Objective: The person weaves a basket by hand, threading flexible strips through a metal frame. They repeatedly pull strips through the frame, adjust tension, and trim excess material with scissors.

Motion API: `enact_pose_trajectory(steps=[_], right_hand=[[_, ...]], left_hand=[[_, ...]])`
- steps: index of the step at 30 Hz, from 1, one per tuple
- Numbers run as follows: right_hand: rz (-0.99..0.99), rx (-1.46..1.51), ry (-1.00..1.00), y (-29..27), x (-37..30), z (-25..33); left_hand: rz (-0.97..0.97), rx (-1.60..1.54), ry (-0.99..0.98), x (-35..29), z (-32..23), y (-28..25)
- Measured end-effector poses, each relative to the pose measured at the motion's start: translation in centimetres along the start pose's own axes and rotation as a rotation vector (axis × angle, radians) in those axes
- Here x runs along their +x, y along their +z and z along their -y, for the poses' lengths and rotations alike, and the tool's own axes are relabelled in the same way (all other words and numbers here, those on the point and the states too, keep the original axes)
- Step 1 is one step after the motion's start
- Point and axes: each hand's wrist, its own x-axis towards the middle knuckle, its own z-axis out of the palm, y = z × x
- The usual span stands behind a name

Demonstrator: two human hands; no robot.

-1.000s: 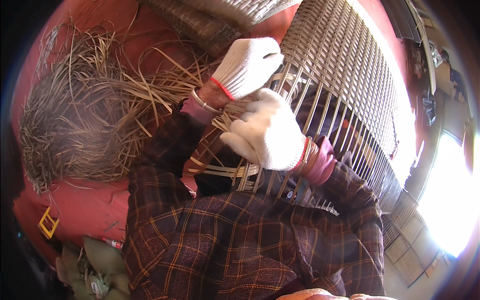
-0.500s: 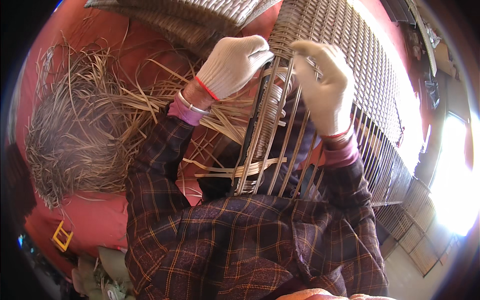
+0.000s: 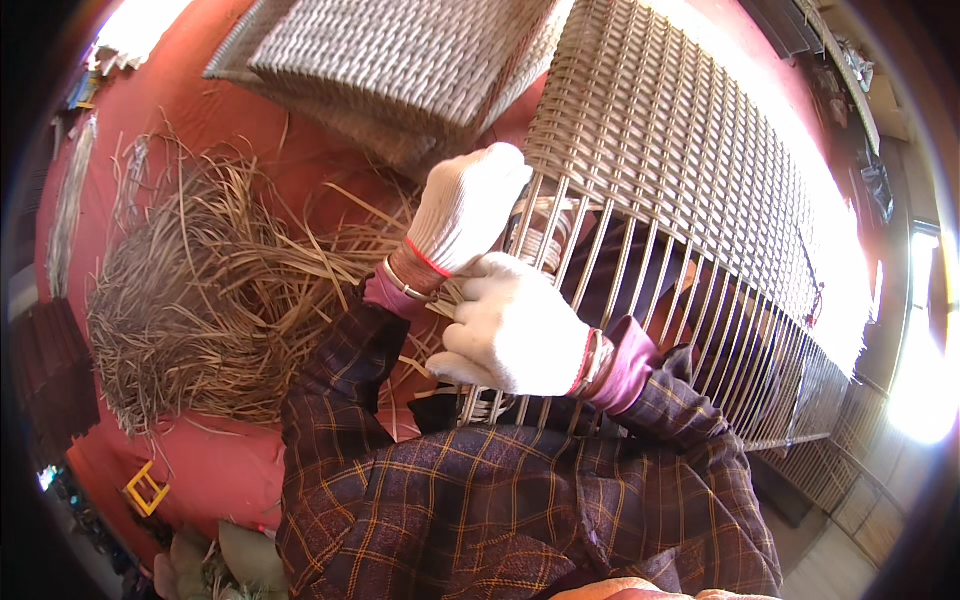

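A wicker panel [image 3: 640, 130] of tan strips woven over long thin rods [image 3: 640, 270] stretches from the top toward the right; its near part is bare rods. My left hand [image 3: 473, 205], in a white knit glove with a red cuff edge, is closed at the panel's left edge, where the weave ends. What its fingers grip is hidden. Just below, my right hand [image 3: 515, 325], gloved alike, lies over the bare rods with its fingers curled toward the left. Anything inside those fingers is out of sight. Pale coiled strips [image 3: 540, 245] show behind the rods.
A big tangled heap of loose tan strips [image 3: 210, 300] lies on the red surface [image 3: 220, 455] to the left. Another woven wicker piece [image 3: 370, 60] stands at the far side. A small yellow frame [image 3: 147, 488] is at the lower left.
My right hand has come down and left from the weave's edge, its fingers curling over the rods below my left hand. My left hand stays closed at the edge. The whole view has shifted.
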Motion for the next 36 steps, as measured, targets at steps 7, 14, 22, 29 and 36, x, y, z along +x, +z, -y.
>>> enact_pose_trajectory(steps=[7,14,22,29,36], right_hand=[[-0.073,-0.068,-0.039,0.9,-0.3,1.6],[-0.093,-0.140,-0.114,1.8,-0.3,2.8],[-0.037,-0.090,-0.116,2.1,-0.6,2.3],[-0.061,-0.086,-0.116,2.4,-0.5,2.5],[-0.116,-0.084,-0.082,3.5,-1.0,2.5]], left_hand=[[-0.080,-0.016,-0.147,-1.2,-1.9,-0.7],[-0.174,-0.014,-0.150,-2.0,-3.1,-1.1],[-0.140,-0.031,-0.193,-2.2,-2.9,-1.2],[-0.097,0.115,-0.075,-1.9,-1.9,-1.2],[0.037,0.133,0.018,-0.9,-0.9,-2.8]])
